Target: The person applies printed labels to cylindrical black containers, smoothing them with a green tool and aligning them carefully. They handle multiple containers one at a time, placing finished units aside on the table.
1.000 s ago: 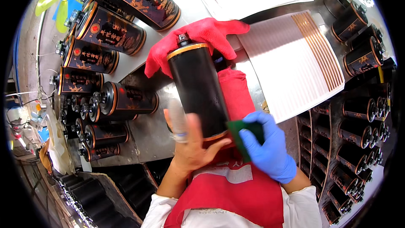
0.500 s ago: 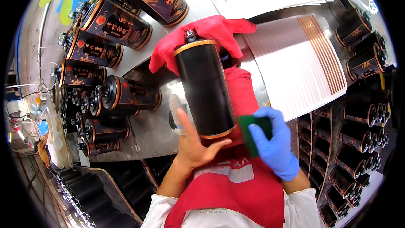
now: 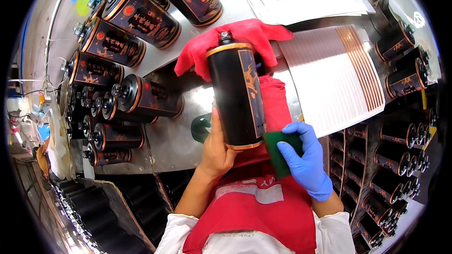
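Note:
A black cylindrical bottle [image 3: 230, 99] with orange rims and a clear stopper lies with its neck on a bunched red cloth [image 3: 193, 56], its base toward me. A dark label with gold drawing shows along its right side. My bare left hand [image 3: 216, 153] grips the lower left of the bottle, the fingers running along its side and partly hidden behind it. My right hand [image 3: 306, 162], in a blue glove, is closed on a green scouring pad [image 3: 278, 153], held by the right of the base. Whether the pad touches the bottle I cannot tell.
A striped label sheet [image 3: 325, 80] lies right of the bottle, with printed papers [image 3: 310, 0] behind it. Labelled bottles [image 3: 141, 16] crowd the left of the metal table. Racks of bottles [image 3: 395, 155] stand at the right. A dark green patch [image 3: 201, 128] lies left of my left hand.
The bottle has turned, bringing its label into view on the right. My left hand has gone from spread beside the base to gripping the bottle. The right hand still holds the pad.

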Tool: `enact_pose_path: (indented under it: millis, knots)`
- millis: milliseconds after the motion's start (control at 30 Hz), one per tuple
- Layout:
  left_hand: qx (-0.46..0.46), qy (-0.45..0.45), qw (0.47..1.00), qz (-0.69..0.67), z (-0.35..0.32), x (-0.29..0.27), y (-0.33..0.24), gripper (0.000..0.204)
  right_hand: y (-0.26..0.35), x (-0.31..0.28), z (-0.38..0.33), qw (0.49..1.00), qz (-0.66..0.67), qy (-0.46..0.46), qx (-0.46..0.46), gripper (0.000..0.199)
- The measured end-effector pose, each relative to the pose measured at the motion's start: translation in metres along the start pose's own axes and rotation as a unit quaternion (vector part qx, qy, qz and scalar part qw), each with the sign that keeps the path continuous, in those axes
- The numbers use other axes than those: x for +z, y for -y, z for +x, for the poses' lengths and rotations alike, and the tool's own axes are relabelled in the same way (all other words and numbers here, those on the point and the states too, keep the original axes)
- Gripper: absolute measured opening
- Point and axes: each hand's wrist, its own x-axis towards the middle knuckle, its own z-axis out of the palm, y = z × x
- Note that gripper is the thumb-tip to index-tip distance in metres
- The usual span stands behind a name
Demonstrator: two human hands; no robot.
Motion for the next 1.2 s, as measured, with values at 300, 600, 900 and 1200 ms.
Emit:
enact_pose_path:
  millis: [300, 600, 900, 1200]
  knots:
    - [0.175, -0.165, 0.946, 0.218, -0.006, -0.002, -0.018, 0.061, 0.01, -0.037, 0.058, 0.973, 0.177, -0.036, 0.14, 0.015]
    - [0.28, -0.118, 0.896, 0.324, 0.002, 0.018, -0.041, 0.034, 0.092, 0.036, 0.232, 0.897, -0.331, 0.279, -0.092, 0.031]
    - [0.197, -0.259, 0.874, 0.362, -0.023, -0.012, -0.017, 0.053, 0.149, 0.068, 0.2, 0.87, -0.364, 0.329, -0.041, 0.018]
    - [-0.222, -0.33, 0.796, 0.456, -0.129, -0.122, -0.031, 0.064, 0.178, 0.218, 0.091, 0.812, -0.279, 0.356, -0.37, 0.014]
